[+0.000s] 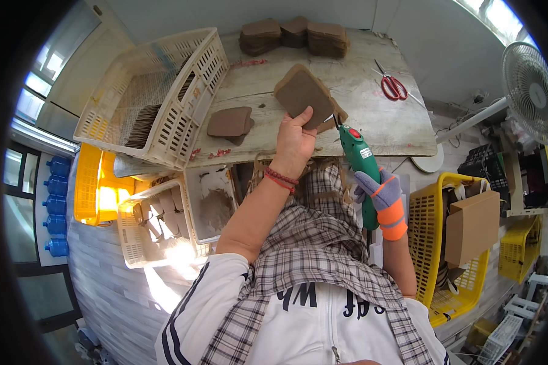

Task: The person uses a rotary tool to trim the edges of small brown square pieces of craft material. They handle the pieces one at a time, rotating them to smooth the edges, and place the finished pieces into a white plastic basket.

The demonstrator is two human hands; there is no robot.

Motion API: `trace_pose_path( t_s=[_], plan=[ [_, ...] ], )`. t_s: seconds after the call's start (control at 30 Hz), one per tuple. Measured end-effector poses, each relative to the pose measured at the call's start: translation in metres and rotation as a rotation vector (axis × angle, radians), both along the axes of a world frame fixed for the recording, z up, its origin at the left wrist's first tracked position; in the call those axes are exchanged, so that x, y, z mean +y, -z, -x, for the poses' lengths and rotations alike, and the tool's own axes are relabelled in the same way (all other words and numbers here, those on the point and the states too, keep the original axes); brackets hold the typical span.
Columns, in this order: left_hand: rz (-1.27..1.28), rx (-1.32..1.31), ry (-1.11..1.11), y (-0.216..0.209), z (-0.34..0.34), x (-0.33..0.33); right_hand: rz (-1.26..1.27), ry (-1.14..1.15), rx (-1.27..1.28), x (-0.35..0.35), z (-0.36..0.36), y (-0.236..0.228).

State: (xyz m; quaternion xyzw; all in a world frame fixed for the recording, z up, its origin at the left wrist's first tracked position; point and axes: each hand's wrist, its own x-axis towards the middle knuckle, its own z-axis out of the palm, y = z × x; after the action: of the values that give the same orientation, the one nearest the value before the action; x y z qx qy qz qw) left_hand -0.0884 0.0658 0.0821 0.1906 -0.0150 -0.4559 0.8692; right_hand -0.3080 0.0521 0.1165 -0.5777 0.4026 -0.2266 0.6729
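Note:
My bare left hand (296, 139) grips a brown square pad with rounded corners (304, 92) by its near edge, thumb on top. Lighter layers stick out along the pad's right side, so it may be more than one piece. In my right hand (382, 201), gloved in grey and orange, is a green electric cutter (358, 149) with a red button. The cutter's dark tip is right at the pad's lower right edge; whether it touches cannot be made out. A small pile of similar brown pads (230, 122) lies on the worn table (249, 82) to the left.
Several stacks of brown pads (326, 38) line the table's back. Red-handled scissors (394, 87) lie at the right. A white crate (195, 91) holding pads overhangs the left side. A yellow basket (429, 237) with cardboard and a fan (534, 94) stand rightward; another white crate (137, 246) sits below left.

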Motion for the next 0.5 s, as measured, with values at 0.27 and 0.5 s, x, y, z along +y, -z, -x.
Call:
trace_pose_path(
  t_s=[0.27, 0.5],
  plan=[
    [-0.051, -0.017, 0.045, -0.004, 0.009, 0.007, -0.018, 0.002, 0.017, 0.0, 0.002, -0.006],
    [-0.042, -0.238, 0.164, -0.004, 0.013, 0.02, -0.017, 0.026, 0.02, -0.003, 0.002, -0.005]
  ],
)
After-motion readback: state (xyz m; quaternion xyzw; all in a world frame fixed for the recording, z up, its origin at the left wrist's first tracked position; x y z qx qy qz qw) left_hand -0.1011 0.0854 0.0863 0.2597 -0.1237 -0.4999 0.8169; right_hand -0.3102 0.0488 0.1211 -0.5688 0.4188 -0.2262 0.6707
